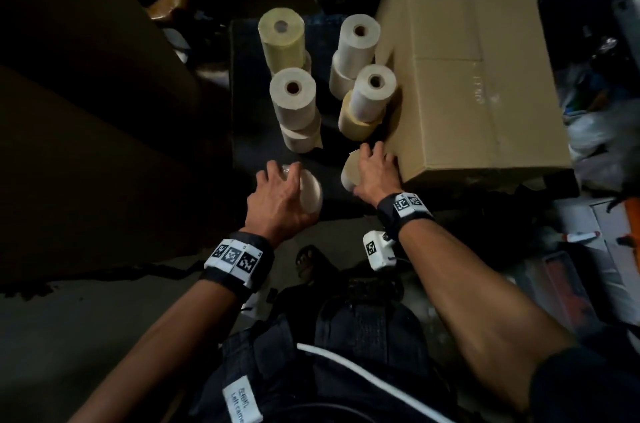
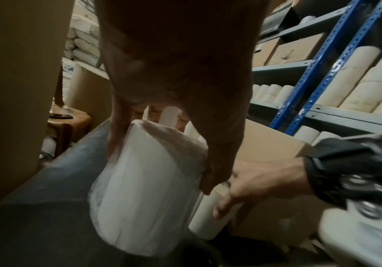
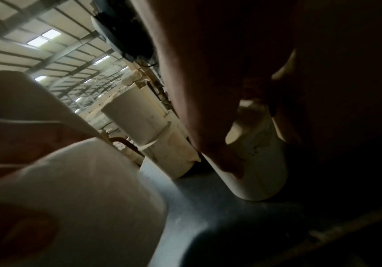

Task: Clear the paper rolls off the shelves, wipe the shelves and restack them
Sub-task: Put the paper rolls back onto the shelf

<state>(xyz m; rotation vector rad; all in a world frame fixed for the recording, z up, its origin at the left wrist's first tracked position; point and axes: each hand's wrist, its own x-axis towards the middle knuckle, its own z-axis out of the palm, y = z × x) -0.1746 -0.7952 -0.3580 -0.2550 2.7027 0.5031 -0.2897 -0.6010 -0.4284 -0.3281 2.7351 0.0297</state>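
Each grip grasps a paper roll: left hand, right hand against cardboard box

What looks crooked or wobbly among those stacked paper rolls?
The front-left stack leans, each roll offset from the one below. The stack beside the cardboard box is also stepped, its white top roll sitting off-centre on a yellowish one.

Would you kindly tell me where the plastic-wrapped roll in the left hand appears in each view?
Head: wrapped roll lower centre, under the left hand.
Left wrist: wrapped roll centre, below the palm.
Right wrist: wrapped roll blurred, lower left.
Shared landmark: the two-roll stack behind it.
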